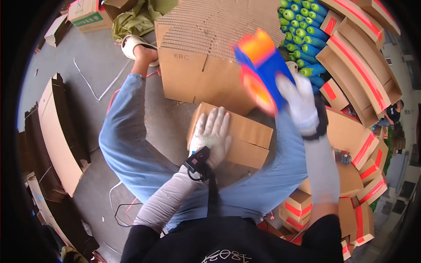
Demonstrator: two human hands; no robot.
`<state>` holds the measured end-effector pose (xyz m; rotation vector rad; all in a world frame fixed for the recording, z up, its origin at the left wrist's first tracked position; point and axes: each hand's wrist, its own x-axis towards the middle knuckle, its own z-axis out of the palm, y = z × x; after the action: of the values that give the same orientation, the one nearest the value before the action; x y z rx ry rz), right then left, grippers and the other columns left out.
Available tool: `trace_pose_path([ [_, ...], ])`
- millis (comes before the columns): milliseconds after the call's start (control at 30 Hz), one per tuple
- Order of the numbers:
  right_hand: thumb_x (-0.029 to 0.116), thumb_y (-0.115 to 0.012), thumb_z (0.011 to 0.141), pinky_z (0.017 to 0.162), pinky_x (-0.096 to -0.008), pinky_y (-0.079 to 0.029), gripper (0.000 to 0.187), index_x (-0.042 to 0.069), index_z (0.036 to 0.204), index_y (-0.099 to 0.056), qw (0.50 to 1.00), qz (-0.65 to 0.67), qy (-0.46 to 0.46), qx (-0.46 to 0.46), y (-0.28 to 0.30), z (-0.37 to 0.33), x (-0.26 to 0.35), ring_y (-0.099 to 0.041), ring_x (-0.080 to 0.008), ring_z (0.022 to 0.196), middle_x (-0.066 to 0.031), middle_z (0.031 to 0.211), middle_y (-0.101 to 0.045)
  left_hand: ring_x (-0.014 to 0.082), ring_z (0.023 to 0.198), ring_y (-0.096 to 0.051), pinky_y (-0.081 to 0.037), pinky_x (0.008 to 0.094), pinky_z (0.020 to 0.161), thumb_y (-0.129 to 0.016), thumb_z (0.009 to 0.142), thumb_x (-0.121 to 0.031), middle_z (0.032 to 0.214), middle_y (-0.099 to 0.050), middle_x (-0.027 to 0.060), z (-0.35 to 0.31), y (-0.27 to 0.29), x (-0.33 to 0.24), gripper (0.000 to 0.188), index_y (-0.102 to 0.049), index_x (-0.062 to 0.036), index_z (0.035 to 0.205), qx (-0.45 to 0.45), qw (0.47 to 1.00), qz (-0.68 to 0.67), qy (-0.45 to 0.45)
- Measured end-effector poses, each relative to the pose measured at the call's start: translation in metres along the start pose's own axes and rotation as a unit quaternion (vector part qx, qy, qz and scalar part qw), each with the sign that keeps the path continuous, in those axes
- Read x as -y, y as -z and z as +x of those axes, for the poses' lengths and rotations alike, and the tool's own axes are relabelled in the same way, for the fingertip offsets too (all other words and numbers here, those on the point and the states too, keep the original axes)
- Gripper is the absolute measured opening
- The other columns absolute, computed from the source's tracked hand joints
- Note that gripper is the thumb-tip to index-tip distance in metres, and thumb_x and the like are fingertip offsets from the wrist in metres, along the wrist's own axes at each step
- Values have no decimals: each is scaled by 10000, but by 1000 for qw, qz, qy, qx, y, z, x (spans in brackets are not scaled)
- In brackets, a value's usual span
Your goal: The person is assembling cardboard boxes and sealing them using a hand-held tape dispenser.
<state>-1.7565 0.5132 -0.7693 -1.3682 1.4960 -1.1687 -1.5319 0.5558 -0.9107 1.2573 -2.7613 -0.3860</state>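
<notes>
My left hand (212, 132), in a pale, smudged work glove, lies flat on a small closed cardboard box (251, 136) between my legs. Its fingers are stretched out along the top of the box. Raised above and to the right of that box, my gloved right hand (301, 98) grips a tape dispenser (271, 75) with a blue body and orange-red parts. Motion smears the dispenser and this hand. Part of the handle is hidden behind the fingers. The dispenser is apart from the box.
Just beyond the box stands a tall stack of folded cardboard (188, 74). Green produce in blue netting (302, 35) lies at the far right. Red-taped cartons (362, 74) crowd my right side. Flattened cardboard (59, 127) leans at left, and loose cords (115, 210) lie on the floor.
</notes>
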Motion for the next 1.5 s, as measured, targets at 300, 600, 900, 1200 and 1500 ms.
trace_pose_path([
  [300,352,-804,810,740,-255,-485,428,-8,1016,-700,971,129,-197,47,26,-131,-91,-603,-80,824,-36,922,-684,355,1383,-422,-287,463,1162,-562,870,-173,1477,-480,147,4,-12,3,603,-447,-65,1453,-80,988,-103,-82],
  [600,292,-791,780,690,-240,-466,326,16,907,-673,960,17,-221,172,28,-115,-80,-556,-56,779,8,816,-643,274,1018,-612,-478,403,870,-500,1004,-435,1116,-627,109,-17,12,-62,475,-514,-60,1296,-109,631,-760,109],
  [900,444,-811,782,733,-243,-484,509,3,994,-667,954,-34,-224,197,20,-110,-72,-578,-70,821,-9,880,-658,206,888,-635,-501,361,747,-520,1010,-326,998,-670,107,-1,30,-50,317,-643,-41,1073,-38,362,-862,353],
  [1200,266,-751,846,667,-256,-483,276,13,941,-693,943,-92,-206,245,-29,-78,-36,-575,-55,751,-30,791,-664,129,723,-621,-502,287,683,-548,998,-288,785,-663,32,-2,-69,136,326,-705,-13,924,-205,511,-699,456],
  [1500,230,-730,858,675,-261,-488,254,-5,949,-703,948,-87,-229,205,-26,-83,-44,-592,-73,752,-42,818,-679,408,1238,-523,-376,397,1103,-808,741,-384,1340,-510,310,9,-133,100,957,-336,100,1418,-28,787,-400,469],
])
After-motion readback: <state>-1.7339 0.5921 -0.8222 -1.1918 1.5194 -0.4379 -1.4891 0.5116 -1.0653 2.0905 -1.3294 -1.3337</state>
